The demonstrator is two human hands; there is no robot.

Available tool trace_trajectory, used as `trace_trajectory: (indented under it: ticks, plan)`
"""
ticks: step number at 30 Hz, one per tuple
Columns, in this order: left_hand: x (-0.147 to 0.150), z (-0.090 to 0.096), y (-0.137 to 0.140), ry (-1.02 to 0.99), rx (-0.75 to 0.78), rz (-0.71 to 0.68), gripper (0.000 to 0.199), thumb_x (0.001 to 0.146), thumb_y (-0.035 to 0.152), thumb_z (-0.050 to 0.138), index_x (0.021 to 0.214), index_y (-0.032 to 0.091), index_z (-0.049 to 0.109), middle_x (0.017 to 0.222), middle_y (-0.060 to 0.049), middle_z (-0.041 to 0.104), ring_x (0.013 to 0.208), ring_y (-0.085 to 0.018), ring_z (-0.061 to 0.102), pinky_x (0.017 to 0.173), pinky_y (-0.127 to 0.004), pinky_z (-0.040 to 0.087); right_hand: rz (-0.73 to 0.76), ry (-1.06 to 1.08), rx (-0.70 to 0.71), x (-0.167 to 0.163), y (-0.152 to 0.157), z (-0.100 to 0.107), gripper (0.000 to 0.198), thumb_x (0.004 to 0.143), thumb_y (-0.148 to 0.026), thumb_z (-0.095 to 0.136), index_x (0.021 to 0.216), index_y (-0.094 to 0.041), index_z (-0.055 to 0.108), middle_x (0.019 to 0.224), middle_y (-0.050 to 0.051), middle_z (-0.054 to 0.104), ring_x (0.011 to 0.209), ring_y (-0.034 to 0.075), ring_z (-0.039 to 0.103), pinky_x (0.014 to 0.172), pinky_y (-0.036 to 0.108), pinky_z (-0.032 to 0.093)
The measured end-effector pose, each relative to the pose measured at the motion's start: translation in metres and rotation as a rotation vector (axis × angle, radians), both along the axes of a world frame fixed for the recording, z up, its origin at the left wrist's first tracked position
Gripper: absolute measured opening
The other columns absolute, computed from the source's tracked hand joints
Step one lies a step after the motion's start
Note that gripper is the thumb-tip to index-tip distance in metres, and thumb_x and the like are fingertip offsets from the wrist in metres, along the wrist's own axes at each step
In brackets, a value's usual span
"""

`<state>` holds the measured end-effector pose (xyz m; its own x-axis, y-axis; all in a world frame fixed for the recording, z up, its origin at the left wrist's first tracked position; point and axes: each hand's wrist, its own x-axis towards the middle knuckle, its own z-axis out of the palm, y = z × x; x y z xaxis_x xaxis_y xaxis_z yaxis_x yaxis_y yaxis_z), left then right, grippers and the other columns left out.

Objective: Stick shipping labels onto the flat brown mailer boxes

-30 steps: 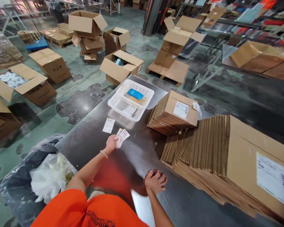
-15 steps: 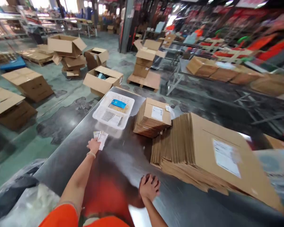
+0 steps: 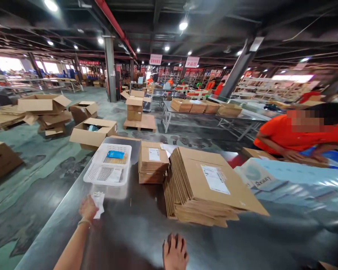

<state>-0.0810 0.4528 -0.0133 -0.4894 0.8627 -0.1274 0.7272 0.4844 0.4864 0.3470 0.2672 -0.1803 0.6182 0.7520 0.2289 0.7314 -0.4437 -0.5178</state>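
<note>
My left hand [image 3: 88, 208] is closed on the edge of some printed white paper slips [image 3: 99, 205], low over the left side of the metal table [image 3: 129, 221]. Just beyond it sits a white plastic basket [image 3: 88, 177] with two sections; a blue packet [image 3: 115, 154] lies in the far one and a white paper in the near one. My right hand [image 3: 175, 252] rests palm down at the table's near side, fingers stretched out, holding nothing. Ahead of it stand a large stack of flat cardboard cartons [image 3: 191, 176] and a smaller stack [image 3: 153, 161], both with white labels on top.
At the right, a person in an orange shirt [image 3: 278, 131] leans over blue material beside clear plastic-wrapped packs [image 3: 304, 176]. Open cardboard boxes [image 3: 92, 131] stand on the floor past the table's far left end. A dark pillar [image 3: 110, 71] rises farther back.
The view has tilted up and turned right, bringing the orange-shirted person into sight. My left hand still holds the slips near the basket. The right hand stays on the table, its fingers straighter.
</note>
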Motion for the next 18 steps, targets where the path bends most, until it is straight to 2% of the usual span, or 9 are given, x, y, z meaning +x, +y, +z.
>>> trace_trajectory:
  ticks: [2, 4, 5, 7, 9, 12, 15, 17, 18]
  plan:
    - [0.021, 0.012, 0.011, 0.129, 0.069, -0.047, 0.059, 0.086, 0.008, 0.058, 0.144, 0.009, 0.065, 0.158, -0.032, 0.062, 0.158, -0.047, 0.053, 0.12, -0.064, 0.049, 0.035, -0.069, -0.058, 0.002, 0.0, -0.005, 0.065, 0.094, -0.062, 0.034, 0.118, -0.029, 0.085, 0.151, 0.022, 0.072, 0.15, 0.051, 0.06, 0.113, 0.076, 0.052]
    - [0.041, 0.026, 0.026, 0.259, 0.115, -0.223, 0.067, 0.095, 0.006, 0.048, 0.162, 0.009, 0.055, 0.175, -0.027, 0.047, 0.171, -0.04, 0.032, 0.133, -0.06, 0.035, 0.058, -0.152, -0.111, 0.002, -0.002, -0.003, 0.06, 0.099, -0.051, 0.036, 0.124, -0.027, 0.085, 0.153, 0.02, 0.071, 0.15, 0.049, 0.061, 0.112, 0.073, 0.054]
    - [0.049, 0.033, 0.033, 0.309, 0.109, -0.338, 0.066, 0.099, 0.009, 0.047, 0.165, 0.012, 0.054, 0.178, -0.024, 0.044, 0.173, -0.039, 0.028, 0.135, -0.06, 0.031, 0.063, -0.189, -0.128, 0.001, -0.002, -0.001, 0.057, 0.1, -0.048, 0.038, 0.125, -0.028, 0.085, 0.153, 0.019, 0.071, 0.15, 0.049, 0.061, 0.112, 0.072, 0.055]
    - [0.058, 0.045, 0.043, 0.354, 0.06, -0.536, 0.06, 0.106, 0.018, 0.045, 0.164, 0.016, 0.059, 0.174, -0.022, 0.051, 0.17, -0.042, 0.032, 0.133, -0.065, 0.032, 0.077, -0.242, -0.149, -0.001, -0.004, 0.004, 0.052, 0.101, -0.044, 0.044, 0.127, -0.027, 0.086, 0.153, 0.02, 0.071, 0.149, 0.049, 0.062, 0.111, 0.069, 0.056]
    - [0.062, 0.051, 0.044, 0.33, 0.029, -0.612, 0.054, 0.11, 0.024, 0.039, 0.154, 0.016, 0.069, 0.161, -0.022, 0.064, 0.162, -0.044, 0.044, 0.129, -0.067, 0.035, 0.086, -0.272, -0.16, -0.003, -0.004, 0.007, 0.05, 0.101, -0.041, 0.048, 0.128, -0.024, 0.086, 0.153, 0.023, 0.071, 0.146, 0.051, 0.063, 0.11, 0.069, 0.057]
    - [0.063, 0.052, 0.033, 0.323, 0.049, -0.598, 0.056, 0.11, 0.022, 0.031, 0.14, 0.014, 0.078, 0.141, -0.022, 0.074, 0.146, -0.043, 0.059, 0.125, -0.066, 0.038, 0.074, -0.307, -0.15, -0.003, -0.002, 0.003, 0.051, 0.1, -0.041, 0.047, 0.126, -0.024, 0.088, 0.152, 0.023, 0.072, 0.146, 0.051, 0.064, 0.108, 0.068, 0.059]
    - [0.065, 0.054, 0.021, 0.31, 0.056, -0.579, 0.05, 0.108, 0.023, 0.037, 0.133, 0.016, 0.08, 0.135, -0.02, 0.075, 0.138, -0.042, 0.064, 0.12, -0.065, 0.042, 0.082, -0.291, -0.2, -0.001, 0.002, -0.001, 0.051, 0.099, -0.042, 0.048, 0.127, -0.027, 0.087, 0.153, 0.02, 0.072, 0.147, 0.049, 0.064, 0.11, 0.067, 0.059]
    - [0.068, 0.065, 0.017, 0.258, 0.058, -0.567, 0.04, 0.101, 0.019, 0.049, 0.125, 0.015, 0.081, 0.126, -0.02, 0.077, 0.131, -0.043, 0.068, 0.116, -0.065, 0.046, 0.087, -0.272, -0.274, -0.001, 0.004, 0.0, 0.05, 0.099, -0.043, 0.05, 0.13, -0.028, 0.086, 0.156, 0.018, 0.071, 0.149, 0.047, 0.062, 0.113, 0.066, 0.057]
    - [0.069, 0.077, 0.016, 0.213, 0.068, -0.563, 0.037, 0.097, 0.016, 0.054, 0.122, 0.014, 0.081, 0.121, -0.019, 0.078, 0.127, -0.042, 0.07, 0.114, -0.064, 0.048, 0.088, -0.27, -0.306, -0.002, 0.004, 0.003, 0.05, 0.099, -0.042, 0.05, 0.133, -0.028, 0.085, 0.157, 0.017, 0.07, 0.151, 0.047, 0.061, 0.115, 0.066, 0.056]
